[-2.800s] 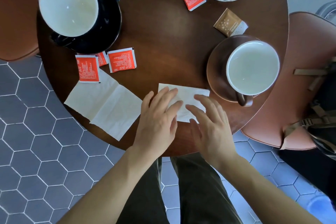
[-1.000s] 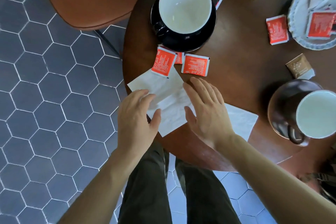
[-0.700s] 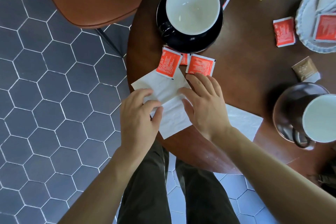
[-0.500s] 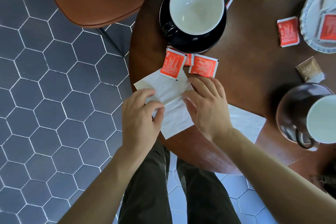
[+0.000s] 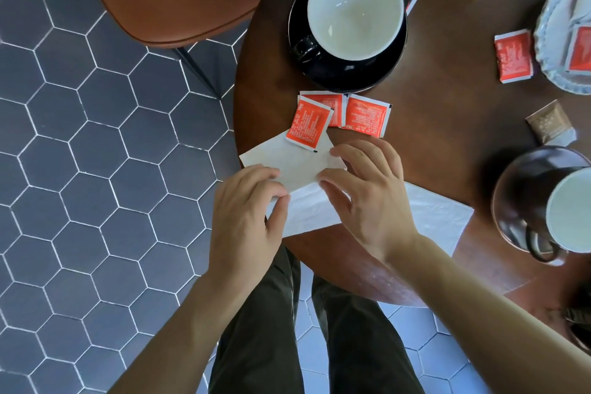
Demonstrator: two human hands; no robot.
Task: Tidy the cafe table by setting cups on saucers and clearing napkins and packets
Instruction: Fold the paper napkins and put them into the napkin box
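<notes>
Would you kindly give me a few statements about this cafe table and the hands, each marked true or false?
1. Both hands are on the unfolded napkin. True: the left hand pinches its near edge and the right hand grips its right side.
2. A red packet lies partly on that napkin. True.
3. The black cup stands on bare table. False: it sits on the black saucer.
4. The black cup holds coffee. False: it looks empty.
5. The brown packet lies on the white plate. False: it lies on the table, beside the brown cup.
</notes>
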